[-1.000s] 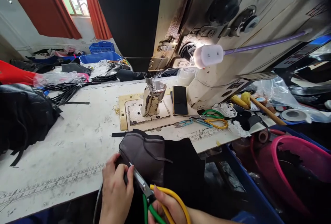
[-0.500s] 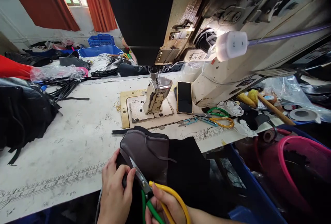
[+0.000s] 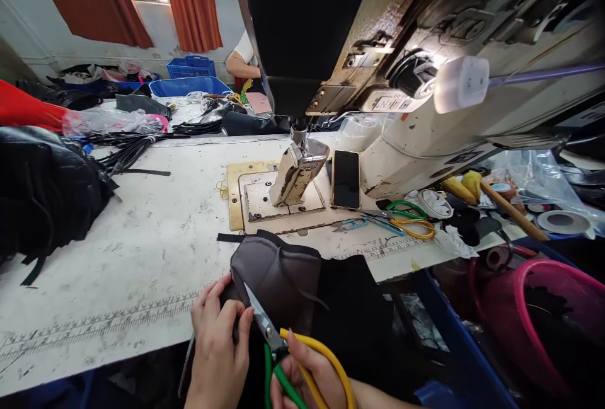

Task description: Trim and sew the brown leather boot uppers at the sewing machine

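Note:
My left hand [image 3: 220, 339] grips the left edge of a dark brown leather piece [image 3: 278, 276], thumb and fingers closed on it. The piece has black edging and a thin loose strip curving across its face. In my right hand [image 3: 314, 374] is a pair of scissors [image 3: 269, 330] with one yellow and one green handle. Their blades point up and left, over the leather close to my left fingertips. Black fabric [image 3: 352, 295] spreads beneath and to the right of the leather, over the table's front edge.
A post-bed sewing machine [image 3: 300, 172] stands just behind the leather. Beside it lie a phone [image 3: 346, 179], thread snips [image 3: 352, 225] and more scissors [image 3: 411, 227]. Black material [image 3: 50, 188] is heaped at left. A pink tub [image 3: 524, 308] stands low at right. Behind the machine shows another person's arm [image 3: 243, 67].
The camera view has shifted, so most things appear a little farther right. Another person's arm has come into sight behind the machine. Both hands keep their holds on the leather and scissors.

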`<state>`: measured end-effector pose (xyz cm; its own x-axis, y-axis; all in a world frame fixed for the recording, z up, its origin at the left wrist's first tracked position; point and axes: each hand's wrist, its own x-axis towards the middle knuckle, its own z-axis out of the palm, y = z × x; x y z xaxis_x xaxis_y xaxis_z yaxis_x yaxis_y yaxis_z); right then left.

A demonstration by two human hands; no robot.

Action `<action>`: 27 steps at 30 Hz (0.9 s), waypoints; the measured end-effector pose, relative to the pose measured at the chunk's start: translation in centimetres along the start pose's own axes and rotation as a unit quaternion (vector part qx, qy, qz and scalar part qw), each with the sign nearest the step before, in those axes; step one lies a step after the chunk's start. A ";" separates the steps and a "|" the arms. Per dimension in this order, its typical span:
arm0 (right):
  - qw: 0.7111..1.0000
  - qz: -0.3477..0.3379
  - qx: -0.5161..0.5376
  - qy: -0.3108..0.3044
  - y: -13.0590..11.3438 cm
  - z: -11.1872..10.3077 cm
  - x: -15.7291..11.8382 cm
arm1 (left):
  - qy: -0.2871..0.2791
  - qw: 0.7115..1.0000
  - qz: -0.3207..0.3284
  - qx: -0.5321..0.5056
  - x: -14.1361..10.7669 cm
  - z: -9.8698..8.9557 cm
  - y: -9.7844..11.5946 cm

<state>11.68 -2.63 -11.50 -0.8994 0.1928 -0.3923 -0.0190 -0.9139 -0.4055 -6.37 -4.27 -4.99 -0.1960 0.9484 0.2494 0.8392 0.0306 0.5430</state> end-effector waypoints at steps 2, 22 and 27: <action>1.000 0.012 0.026 -0.005 0.0 0.3 0.5 | -0.017 1.000 -0.013 -0.007 -0.1 -0.3 0.0; 0.988 0.096 0.101 0.059 -6.4 4.6 0.9 | -0.093 0.992 -0.022 -0.084 0.3 -2.2 -0.7; 0.989 0.021 0.073 0.123 -10.2 5.8 -1.5 | -0.053 0.943 -0.165 -0.283 -0.1 -4.3 -2.7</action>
<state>10.68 4.37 -1.96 -0.7675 0.2188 -0.6026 -0.0634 -0.9612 -0.2683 -10.78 -5.79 -2.96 -0.3230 0.9436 -0.0729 0.3301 0.1845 0.9257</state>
